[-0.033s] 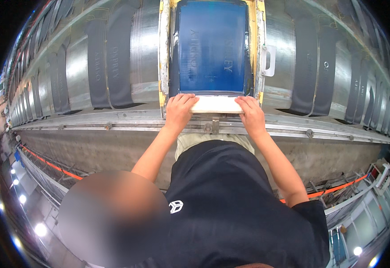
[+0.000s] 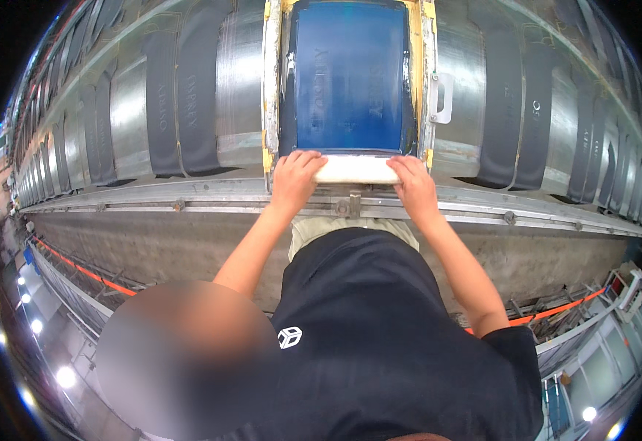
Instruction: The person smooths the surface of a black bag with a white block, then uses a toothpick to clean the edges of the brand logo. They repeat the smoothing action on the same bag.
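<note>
- While both forearms reach up from the lower part of the view, the two bare hands grip a long white bar (image 2: 356,170) by its ends.
- The left hand (image 2: 297,176) has its fingers curled over the left end of the bar; its thumb cannot be made out.
- The right hand (image 2: 415,182) closes over the right end in much the same way, so the hands sit level, with the bar's bare middle between them.
- The bar lies crosswise, along the near edge of a blue rectangular screen (image 2: 350,81), at the top centre of the view.
- Around the screen runs a worn frame (image 2: 269,88), whitish with yellow patches; a white loop-shaped handle (image 2: 444,98) sticks out from its right side.
- Beneath and to both sides stretches a shiny metal table (image 2: 236,88), carrying dark fabric strips on the left (image 2: 163,103) and more dark fabric strips on the right (image 2: 505,110), some with pale marks.
- A metal rail (image 2: 475,204) runs along the table's near side.
- Just below it stands the person, in a black T-shirt (image 2: 387,316) with a small white emblem (image 2: 289,337) and light trousers (image 2: 321,230).
- A round blur covers the lower left.
</note>
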Demonstrator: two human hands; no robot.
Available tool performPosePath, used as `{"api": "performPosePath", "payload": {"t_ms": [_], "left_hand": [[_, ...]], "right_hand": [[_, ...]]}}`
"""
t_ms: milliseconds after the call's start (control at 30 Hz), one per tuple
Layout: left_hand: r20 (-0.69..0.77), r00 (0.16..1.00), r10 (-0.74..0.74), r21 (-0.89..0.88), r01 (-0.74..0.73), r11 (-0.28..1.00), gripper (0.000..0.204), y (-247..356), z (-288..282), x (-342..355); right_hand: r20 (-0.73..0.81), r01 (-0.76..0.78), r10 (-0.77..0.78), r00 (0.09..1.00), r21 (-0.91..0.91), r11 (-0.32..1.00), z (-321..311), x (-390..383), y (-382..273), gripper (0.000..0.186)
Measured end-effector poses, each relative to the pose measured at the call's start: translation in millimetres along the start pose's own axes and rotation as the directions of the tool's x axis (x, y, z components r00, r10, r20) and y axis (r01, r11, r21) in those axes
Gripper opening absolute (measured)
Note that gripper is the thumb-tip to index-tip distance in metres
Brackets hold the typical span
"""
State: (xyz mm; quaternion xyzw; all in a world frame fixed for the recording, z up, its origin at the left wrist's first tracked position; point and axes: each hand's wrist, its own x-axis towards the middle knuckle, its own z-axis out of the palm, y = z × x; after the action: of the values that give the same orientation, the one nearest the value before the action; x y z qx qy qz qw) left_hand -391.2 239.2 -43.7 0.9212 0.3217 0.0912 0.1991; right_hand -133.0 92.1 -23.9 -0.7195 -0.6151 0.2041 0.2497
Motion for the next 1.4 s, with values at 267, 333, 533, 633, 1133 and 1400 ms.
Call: {"api": "performPosePath", "payload": {"t_ms": [267, 333, 533, 633, 1133, 1400], "left_hand": [[0.664, 0.733, -0.150, -0.113, 0.297, 0.948, 0.044, -33, -27, 92], [0.787, 0.615, -0.061, -0.194, 0.339, 0.920, 0.047, -65, -9, 113], [0.827, 0.562, -0.005, -0.252, 0.379, 0.891, 0.058, -109, -24, 207], [0.641, 0.765, -0.056, -0.174, 0.216, 0.961, 0.053, -133, -52, 287], [-0.109, 0.992, -0.063, -0.072, 0.056, 0.996, 0.039, -55, 7, 123], [-0.077, 0.995, -0.066, -0.010, 0.065, 0.998, 0.051, -1, -3, 5]], "right_hand": [[0.544, -0.229, 0.175, 0.821, 0.033, 0.973, -21, 90, 35, 0.038], [0.721, -0.347, 0.207, 0.661, 0.050, 0.937, -14, 115, 44, 0.042], [0.829, -0.462, 0.235, 0.507, 0.031, 0.886, -40, 221, 75, 0.057], [0.406, -0.092, 0.130, 0.905, -0.112, 0.989, -64, 293, 97, 0.057], [-0.061, -0.076, 0.076, 0.995, 0.002, 0.997, -4, 106, 38, 0.050], [0.017, -0.063, 0.063, 0.998, 0.047, 0.997, 1, 11, -9, 0.051]]}}
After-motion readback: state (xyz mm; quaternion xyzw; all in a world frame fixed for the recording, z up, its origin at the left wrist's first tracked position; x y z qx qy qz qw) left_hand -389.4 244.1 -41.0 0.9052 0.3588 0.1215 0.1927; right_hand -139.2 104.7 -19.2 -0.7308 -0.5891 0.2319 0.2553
